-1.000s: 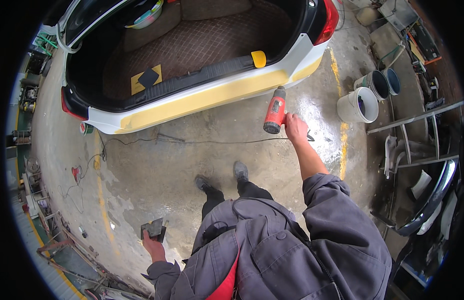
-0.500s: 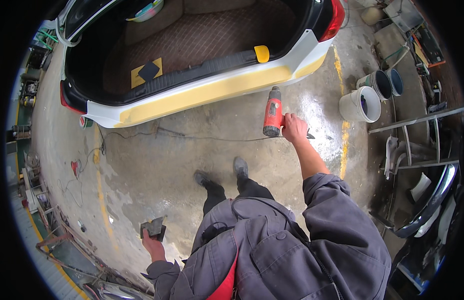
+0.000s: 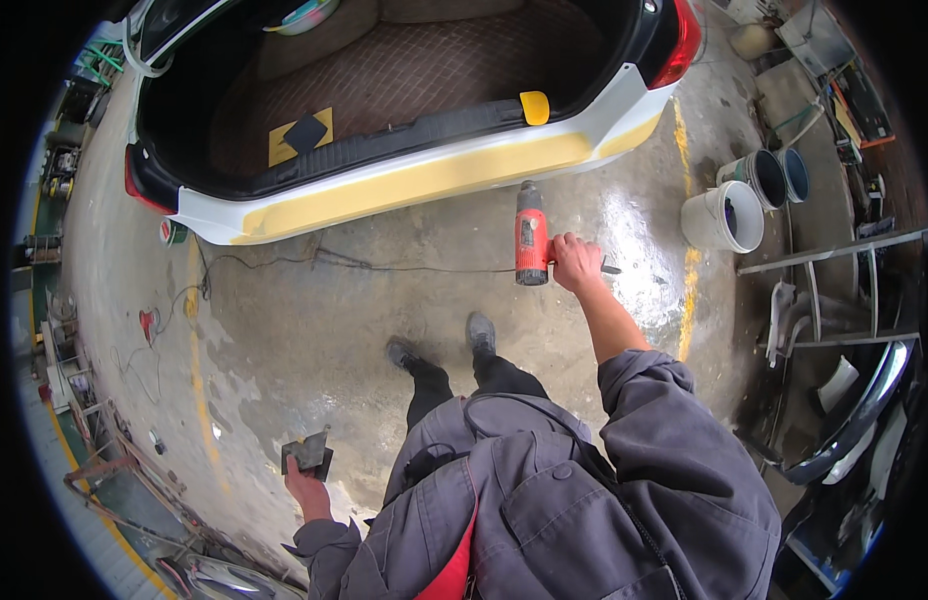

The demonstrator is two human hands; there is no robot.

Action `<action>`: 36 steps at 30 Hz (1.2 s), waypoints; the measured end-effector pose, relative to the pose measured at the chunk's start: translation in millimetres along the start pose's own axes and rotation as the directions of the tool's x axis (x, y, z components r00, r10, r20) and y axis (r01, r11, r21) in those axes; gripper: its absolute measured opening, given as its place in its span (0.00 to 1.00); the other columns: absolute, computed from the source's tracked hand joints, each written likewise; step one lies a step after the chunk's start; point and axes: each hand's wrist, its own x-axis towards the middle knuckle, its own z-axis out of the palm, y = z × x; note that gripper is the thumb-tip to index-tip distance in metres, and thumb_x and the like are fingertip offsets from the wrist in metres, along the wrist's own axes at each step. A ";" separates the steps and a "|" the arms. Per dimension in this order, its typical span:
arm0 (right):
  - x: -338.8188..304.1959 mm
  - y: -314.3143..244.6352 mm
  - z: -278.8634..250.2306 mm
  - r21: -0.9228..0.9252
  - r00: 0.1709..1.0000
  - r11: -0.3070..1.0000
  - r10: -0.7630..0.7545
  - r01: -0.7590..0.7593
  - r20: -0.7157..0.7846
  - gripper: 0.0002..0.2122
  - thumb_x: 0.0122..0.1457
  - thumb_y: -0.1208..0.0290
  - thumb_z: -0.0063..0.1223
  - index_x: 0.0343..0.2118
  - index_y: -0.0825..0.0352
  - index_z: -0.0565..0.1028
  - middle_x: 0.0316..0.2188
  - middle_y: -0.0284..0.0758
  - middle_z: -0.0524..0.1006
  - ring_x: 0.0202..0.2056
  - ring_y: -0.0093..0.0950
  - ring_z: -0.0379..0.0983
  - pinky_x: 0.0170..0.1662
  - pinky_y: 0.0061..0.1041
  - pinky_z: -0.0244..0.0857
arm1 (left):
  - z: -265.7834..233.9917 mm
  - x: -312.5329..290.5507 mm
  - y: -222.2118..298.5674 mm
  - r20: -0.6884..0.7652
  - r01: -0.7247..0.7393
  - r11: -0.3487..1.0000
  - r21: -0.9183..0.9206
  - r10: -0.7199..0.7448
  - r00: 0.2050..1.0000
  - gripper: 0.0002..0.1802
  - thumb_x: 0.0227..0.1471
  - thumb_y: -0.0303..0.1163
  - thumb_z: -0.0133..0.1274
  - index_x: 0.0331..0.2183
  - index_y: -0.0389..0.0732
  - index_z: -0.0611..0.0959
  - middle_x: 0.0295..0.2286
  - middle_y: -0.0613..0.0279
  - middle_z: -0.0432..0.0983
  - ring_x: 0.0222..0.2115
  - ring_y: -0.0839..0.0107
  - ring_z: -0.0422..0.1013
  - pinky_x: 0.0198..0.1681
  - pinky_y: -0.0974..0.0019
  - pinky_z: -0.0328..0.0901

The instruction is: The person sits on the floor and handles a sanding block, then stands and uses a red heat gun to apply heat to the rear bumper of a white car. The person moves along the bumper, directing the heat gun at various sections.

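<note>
My right hand (image 3: 578, 262) is wrapped round the handle of a red heat gun (image 3: 532, 243). Its dark nozzle points away from me, at the lower edge of a white car's rear bumper (image 3: 206, 216); whether they touch, I cannot tell. A long band of yellowish filler (image 3: 404, 190) covers much of that bumper. Low at the left, my left hand (image 3: 307, 492) grips dark flat scraper plates (image 3: 308, 455), with the fingers partly hidden behind them. The heat gun's cord (image 3: 424, 269) trails left across the floor.
The car's open boot holds a yellow sheet with a dark square pad (image 3: 306, 134). A yellow spreader (image 3: 535, 108) rests on the sill. Several buckets, among them a white bucket (image 3: 724, 216), stand right. A metal rack (image 3: 834, 256) with car parts lines the right side.
My right hand has swung the heat gun a little left and toward me, and the gun now points more directly at the bumper. The left hand keeps its hold on the scraper plates.
</note>
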 end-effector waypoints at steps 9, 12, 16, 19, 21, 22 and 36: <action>5.0 -31.8 15.9 -0.039 0.998 0.997 -0.068 0.068 -0.002 0.11 0.51 0.73 0.55 0.38 0.59 0.75 0.37 0.35 0.77 0.42 0.36 0.76 0.44 0.38 0.67 | -19.9 1.5 -3.1 -0.040 0.016 0.999 -0.047 -0.018 0.999 0.22 0.63 0.41 0.51 0.53 0.39 0.75 0.46 0.54 0.75 0.45 0.60 0.75 0.48 0.55 0.74; 5.6 -44.8 17.7 -0.025 0.995 0.994 -0.103 0.102 -0.008 0.11 0.51 0.74 0.54 0.39 0.60 0.75 0.36 0.36 0.77 0.42 0.37 0.76 0.44 0.39 0.67 | -28.8 2.2 -4.8 -0.065 0.019 0.998 -0.060 -0.023 0.998 0.22 0.62 0.40 0.51 0.53 0.39 0.75 0.46 0.54 0.75 0.45 0.60 0.75 0.48 0.55 0.74; 8.0 -69.0 18.1 -0.084 0.994 0.992 -0.085 0.091 0.070 0.13 0.50 0.74 0.57 0.40 0.57 0.74 0.38 0.33 0.75 0.45 0.34 0.75 0.47 0.36 0.65 | -48.1 9.4 -9.0 -0.078 0.021 0.998 -0.055 -0.025 0.997 0.22 0.63 0.41 0.51 0.53 0.39 0.74 0.46 0.54 0.75 0.44 0.60 0.75 0.48 0.56 0.74; 8.8 -79.2 22.1 -0.083 0.992 0.989 -0.117 0.121 0.050 0.14 0.49 0.74 0.57 0.41 0.58 0.74 0.38 0.33 0.75 0.44 0.34 0.75 0.46 0.36 0.65 | -49.8 11.8 -9.5 -0.082 0.044 0.996 -0.075 -0.050 0.995 0.22 0.63 0.41 0.51 0.54 0.39 0.74 0.46 0.55 0.76 0.44 0.61 0.76 0.48 0.57 0.74; 9.1 -91.2 20.4 -0.080 0.989 0.987 -0.138 0.142 0.053 0.14 0.49 0.75 0.57 0.40 0.58 0.74 0.38 0.33 0.75 0.44 0.34 0.75 0.46 0.36 0.65 | -58.7 14.7 -10.0 -0.097 0.042 0.996 -0.082 -0.050 0.994 0.22 0.62 0.40 0.52 0.53 0.39 0.75 0.45 0.55 0.76 0.44 0.61 0.76 0.47 0.58 0.73; 9.8 -97.5 19.6 -0.079 0.987 0.985 -0.149 0.153 0.054 0.14 0.49 0.75 0.57 0.40 0.58 0.74 0.37 0.33 0.75 0.44 0.34 0.75 0.46 0.36 0.65 | -63.2 16.1 -10.2 -0.104 0.041 0.996 -0.085 -0.049 0.993 0.22 0.62 0.40 0.52 0.53 0.39 0.75 0.45 0.55 0.76 0.43 0.61 0.76 0.47 0.58 0.73; 14.7 -173.8 34.7 -0.093 0.975 0.971 -0.217 0.220 0.041 0.10 0.54 0.74 0.52 0.40 0.60 0.73 0.38 0.36 0.76 0.43 0.36 0.76 0.45 0.37 0.66 | -115.4 37.2 -2.3 -0.135 0.039 0.994 -0.103 -0.052 0.990 0.19 0.62 0.39 0.53 0.49 0.38 0.77 0.44 0.57 0.78 0.43 0.64 0.77 0.49 0.62 0.71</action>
